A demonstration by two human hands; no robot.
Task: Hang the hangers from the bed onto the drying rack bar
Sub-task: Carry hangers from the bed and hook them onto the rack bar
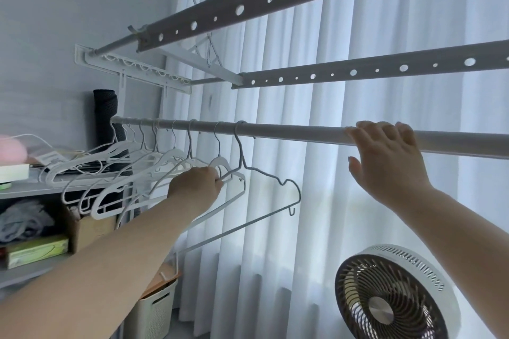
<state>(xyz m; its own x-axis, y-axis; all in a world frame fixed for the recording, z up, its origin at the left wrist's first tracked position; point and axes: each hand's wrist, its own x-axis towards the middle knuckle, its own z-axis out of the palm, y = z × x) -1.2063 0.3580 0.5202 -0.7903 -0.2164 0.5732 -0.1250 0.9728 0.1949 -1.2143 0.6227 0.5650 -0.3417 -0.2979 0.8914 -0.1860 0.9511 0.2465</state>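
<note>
A white round drying rack bar runs across the view at chest height. Several white hangers hang from its left half by their hooks. The rightmost one is a thin grey wire hanger, tilted down to the left. My left hand reaches up from below and grips the shoulder of a white hanger just left of the wire one. My right hand rests on the bar further right, fingers spread over its top. The bed is out of view.
Two perforated grey rack beams pass overhead. Sheer white curtains hang behind the bar. A round fan stands at lower right. Grey shelves with boxes and cloths fill the left, and a white slotted bin sits below.
</note>
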